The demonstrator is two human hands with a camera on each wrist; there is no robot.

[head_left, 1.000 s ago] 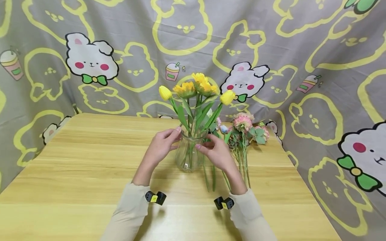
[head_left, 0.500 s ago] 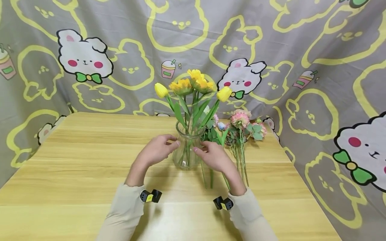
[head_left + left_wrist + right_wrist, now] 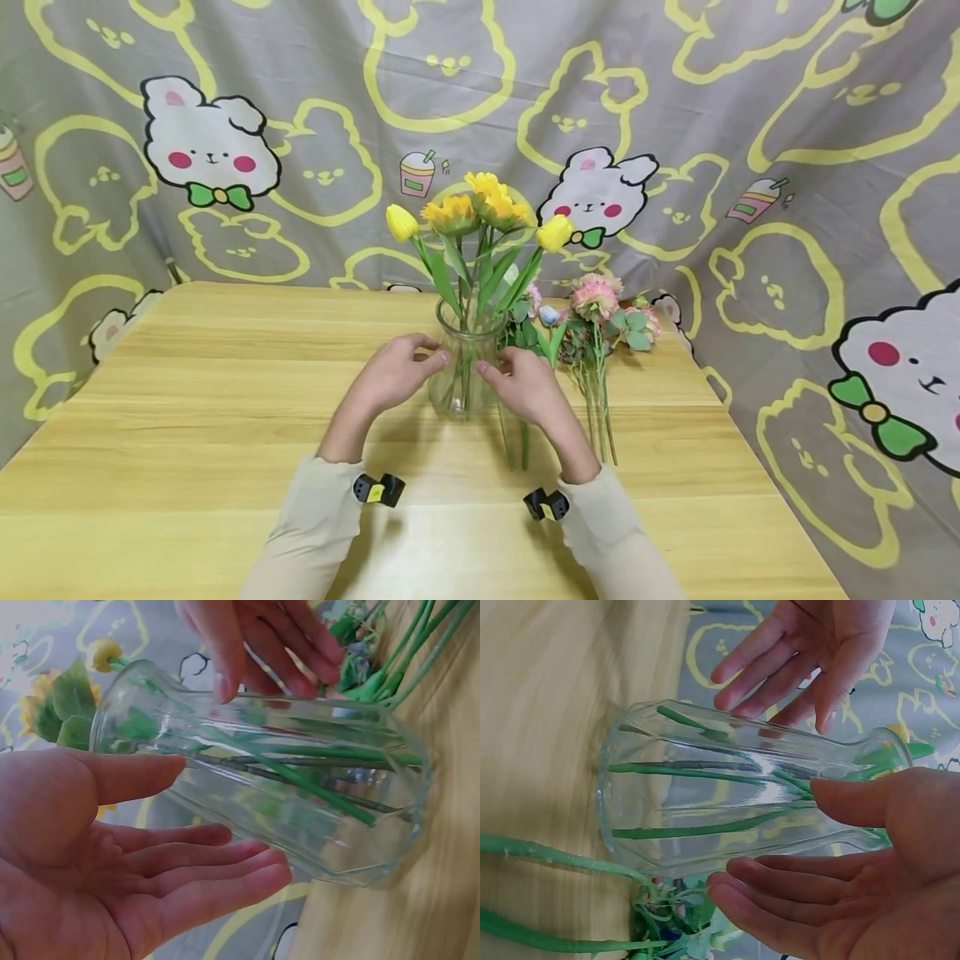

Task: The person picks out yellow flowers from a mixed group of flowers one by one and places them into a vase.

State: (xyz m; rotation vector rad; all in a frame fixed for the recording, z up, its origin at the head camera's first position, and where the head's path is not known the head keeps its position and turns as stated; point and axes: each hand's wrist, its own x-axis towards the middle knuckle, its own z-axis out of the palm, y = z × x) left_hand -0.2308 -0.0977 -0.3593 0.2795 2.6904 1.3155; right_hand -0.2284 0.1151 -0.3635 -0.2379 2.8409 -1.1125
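Observation:
A clear glass vase [image 3: 459, 404] stands upright on the wooden table, holding yellow tulips [image 3: 555, 234] and sunflowers [image 3: 452, 215]. Their green and dark stems [image 3: 705, 825] show through its wall in the right wrist view. My left hand [image 3: 397, 371] is at the vase's left side, thumb and fingers extended and spread apart. On the opposite side my right hand [image 3: 527, 387] has the same relaxed shape, its thumb overlapping the glass in the head view. Both wrist views show extended fingers alongside the vase, not curled round it.
Right of the vase lie loose flowers: pink blooms [image 3: 596, 297], a pale blue bud [image 3: 549, 316] and long green stems [image 3: 602, 400] pointing toward me. A grey patterned curtain [image 3: 330, 50] hangs behind and beside the wooden table [image 3: 187, 467].
Both hands have come down from near the vase's rim to its sides, the left also shifting left. Over the last half second they barely move. The head view has shifted slightly.

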